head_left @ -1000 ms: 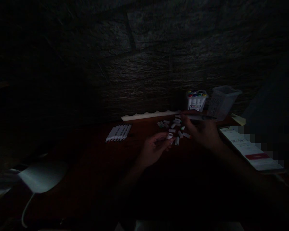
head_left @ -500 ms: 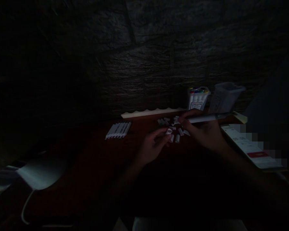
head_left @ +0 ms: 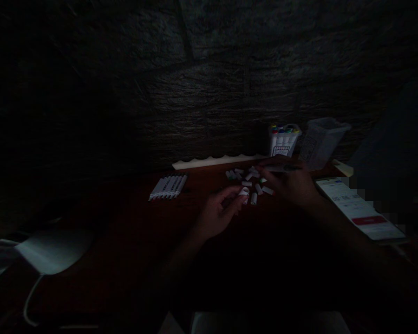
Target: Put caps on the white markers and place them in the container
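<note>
Between the thumb and fingers of my left hand (head_left: 218,212) is a white marker cap (head_left: 244,191), its round end facing up. My right hand (head_left: 296,184) is closed around a marker (head_left: 280,168), which lies nearly level and is dim against the dark background. Several loose white caps (head_left: 258,189) are scattered on the dark reddish table (head_left: 132,222) between and beyond my hands. To the left, a row of white markers (head_left: 168,186) lies side by side.
A clear box of coloured-capped markers (head_left: 284,140) stands at the back, beside another clear plastic box (head_left: 322,141). A lit phone (head_left: 358,208) lies at the right. A wavy pale strip (head_left: 216,161) runs along the wall. At the left sits a white object with a cable (head_left: 54,250).
My right hand has tilted the marker and brought it slightly left, so less of it shows. My left hand keeps its hold on the cap. The view has shifted a little.
</note>
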Demonstrator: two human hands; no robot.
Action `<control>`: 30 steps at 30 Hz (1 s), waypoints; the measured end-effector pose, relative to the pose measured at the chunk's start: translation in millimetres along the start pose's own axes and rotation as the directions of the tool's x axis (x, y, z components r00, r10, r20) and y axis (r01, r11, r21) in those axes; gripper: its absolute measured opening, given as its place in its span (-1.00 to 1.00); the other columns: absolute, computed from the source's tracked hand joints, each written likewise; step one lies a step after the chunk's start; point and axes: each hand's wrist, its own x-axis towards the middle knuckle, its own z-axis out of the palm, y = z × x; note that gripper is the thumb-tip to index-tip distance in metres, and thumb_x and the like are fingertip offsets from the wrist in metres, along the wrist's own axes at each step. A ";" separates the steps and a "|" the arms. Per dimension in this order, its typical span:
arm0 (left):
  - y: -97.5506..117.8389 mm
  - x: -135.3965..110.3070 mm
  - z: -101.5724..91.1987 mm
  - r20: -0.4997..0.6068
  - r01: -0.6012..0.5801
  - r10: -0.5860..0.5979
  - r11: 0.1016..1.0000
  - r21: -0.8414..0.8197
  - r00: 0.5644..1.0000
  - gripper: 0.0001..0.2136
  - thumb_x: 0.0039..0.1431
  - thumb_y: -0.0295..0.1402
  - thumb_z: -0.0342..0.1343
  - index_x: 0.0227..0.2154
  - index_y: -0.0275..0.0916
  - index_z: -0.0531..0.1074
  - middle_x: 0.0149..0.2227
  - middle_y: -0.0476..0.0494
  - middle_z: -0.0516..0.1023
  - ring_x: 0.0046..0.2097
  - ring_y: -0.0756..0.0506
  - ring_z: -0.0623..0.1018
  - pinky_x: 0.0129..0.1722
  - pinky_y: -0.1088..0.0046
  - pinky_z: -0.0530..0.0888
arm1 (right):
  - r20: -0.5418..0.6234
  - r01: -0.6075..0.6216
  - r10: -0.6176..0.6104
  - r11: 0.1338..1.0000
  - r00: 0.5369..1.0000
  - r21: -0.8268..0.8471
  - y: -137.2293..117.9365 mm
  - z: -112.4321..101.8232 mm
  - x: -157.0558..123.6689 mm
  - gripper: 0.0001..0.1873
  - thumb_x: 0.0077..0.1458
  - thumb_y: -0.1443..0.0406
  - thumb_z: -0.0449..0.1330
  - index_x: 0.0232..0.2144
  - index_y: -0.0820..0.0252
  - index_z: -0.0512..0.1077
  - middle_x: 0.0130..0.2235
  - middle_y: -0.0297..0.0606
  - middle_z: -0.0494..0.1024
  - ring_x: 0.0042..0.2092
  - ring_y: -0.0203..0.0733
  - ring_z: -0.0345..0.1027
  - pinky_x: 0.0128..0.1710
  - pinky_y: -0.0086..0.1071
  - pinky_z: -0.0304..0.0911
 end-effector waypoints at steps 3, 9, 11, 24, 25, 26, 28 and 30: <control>0.9 1.0 -0.4 -0.020 0.022 -0.023 0.999 -0.027 1.000 -0.76 0.22 -0.24 0.10 -0.14 -0.26 0.49 -0.46 -0.04 0.51 -0.47 0.04 0.44 -0.46 0.55 0.41 | -0.120 -0.127 0.124 0.992 0.985 -0.025 9.6 -4.5 2.6 -0.82 0.13 0.21 0.19 -0.33 0.17 0.55 -0.31 -0.17 0.62 -0.26 -0.07 0.51 -0.23 -0.19 0.38; -1.1 3.5 -2.4 -0.033 0.008 -0.009 1.000 -0.020 0.999 -0.76 0.21 -0.25 0.10 -0.14 -0.26 0.49 -0.45 -0.04 0.51 -0.46 0.05 0.44 -0.45 0.55 0.42 | -0.090 -0.164 0.201 0.937 0.975 0.309 -11.6 5.3 -0.4 -0.83 0.08 0.17 0.26 -0.38 0.14 0.52 -0.40 -0.29 0.60 -0.39 -0.22 0.48 -0.40 -0.37 0.37; -1.7 3.4 -1.9 -0.029 0.006 -0.006 1.000 -0.009 1.000 -0.76 0.21 -0.27 0.10 -0.13 -0.25 0.49 -0.42 -0.05 0.52 -0.44 0.04 0.45 -0.43 0.55 0.43 | -0.076 -0.173 0.215 0.913 0.974 0.370 -18.6 7.6 -1.5 -0.83 0.07 0.16 0.27 -0.42 0.14 0.52 -0.43 -0.31 0.59 -0.42 -0.25 0.46 -0.44 -0.40 0.35; -7.2 4.3 -1.7 -0.049 -0.032 0.036 0.996 0.087 0.998 -0.76 0.17 -0.25 0.15 -0.15 -0.24 0.50 -0.39 -0.06 0.55 -0.45 0.04 0.47 -0.46 0.57 0.41 | 0.101 -0.044 0.017 0.962 0.995 0.270 -25.5 15.0 -10.2 -0.87 0.12 0.21 0.23 -0.33 0.10 0.55 -0.34 -0.31 0.64 -0.30 -0.17 0.53 -0.30 -0.35 0.41; -6.9 4.2 -2.2 -0.043 -0.035 0.039 0.995 0.089 0.998 -0.77 0.18 -0.25 0.14 -0.16 -0.24 0.50 -0.39 -0.06 0.55 -0.45 0.04 0.46 -0.46 0.57 0.41 | 0.087 -0.018 -0.004 0.969 0.996 0.248 -25.9 15.6 -10.5 -0.87 0.12 0.21 0.23 -0.33 0.10 0.55 -0.33 -0.31 0.64 -0.28 -0.17 0.54 -0.28 -0.34 0.41; -6.4 4.0 -2.7 -0.041 -0.036 0.040 0.996 0.086 0.998 -0.78 0.19 -0.26 0.13 -0.17 -0.24 0.51 -0.39 -0.05 0.55 -0.46 0.04 0.46 -0.46 0.58 0.41 | 0.079 0.008 -0.027 0.975 0.996 0.223 -25.6 15.8 -10.4 -0.87 0.12 0.21 0.23 -0.32 0.09 0.55 -0.32 -0.31 0.64 -0.27 -0.17 0.54 -0.26 -0.34 0.41; -4.6 3.1 -3.1 -0.046 -0.031 0.035 0.997 0.072 0.998 -0.79 0.19 -0.26 0.13 -0.17 -0.24 0.51 -0.41 -0.04 0.54 -0.47 0.05 0.45 -0.47 0.59 0.40 | 0.056 0.041 -0.049 0.988 0.997 0.147 -21.6 13.8 -8.5 -0.85 0.12 0.20 0.23 -0.30 0.10 0.55 -0.29 -0.29 0.65 -0.25 -0.16 0.54 -0.23 -0.33 0.41; -2.0 1.8 -2.3 -0.068 -0.024 0.027 0.998 0.056 0.997 -0.78 0.18 -0.27 0.15 -0.16 -0.24 0.51 -0.40 -0.05 0.54 -0.47 0.06 0.45 -0.48 0.60 0.40 | -0.013 0.020 -0.020 1.000 1.000 0.022 -12.1 8.3 -4.9 -0.83 0.13 0.20 0.22 -0.30 0.13 0.56 -0.26 -0.25 0.65 -0.25 -0.14 0.54 -0.24 -0.30 0.41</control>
